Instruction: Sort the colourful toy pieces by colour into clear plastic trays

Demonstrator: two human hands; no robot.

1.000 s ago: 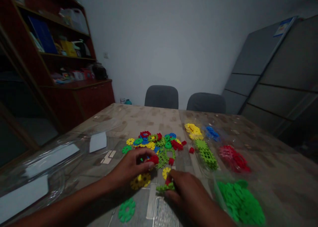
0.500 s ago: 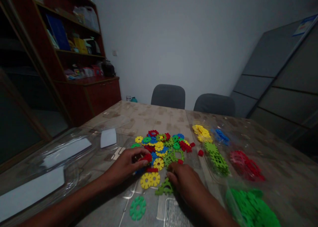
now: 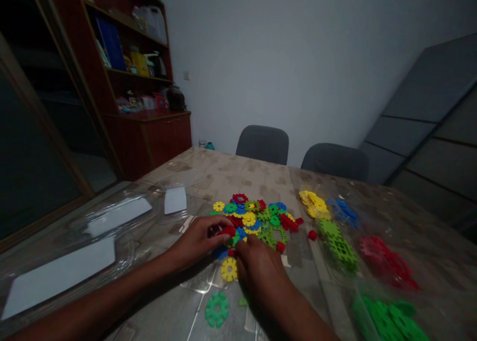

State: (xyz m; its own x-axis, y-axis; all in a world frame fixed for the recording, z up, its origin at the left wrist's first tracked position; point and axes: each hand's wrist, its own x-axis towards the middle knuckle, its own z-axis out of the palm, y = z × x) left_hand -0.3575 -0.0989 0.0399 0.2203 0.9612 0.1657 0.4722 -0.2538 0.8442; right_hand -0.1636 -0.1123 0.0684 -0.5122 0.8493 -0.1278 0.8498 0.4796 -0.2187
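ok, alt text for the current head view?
A person's left hand holds a red piece beside the right hand, whose grip is hidden, at the near side of a pile of multicolored plastic pieces on a patterned table. A green notched disc lies nearer the camera; color-sorted pieces sit to the right, and two gray chairs stand beyond.

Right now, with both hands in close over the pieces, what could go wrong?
The red piece pinched by the left hand could slip back among the similar red pieces in the mixed pile.
The right hand, reaching in at the pile's near side, might nudge loose pieces there.
The light green piece, partly hidden by the right arm, could get brushed aside.
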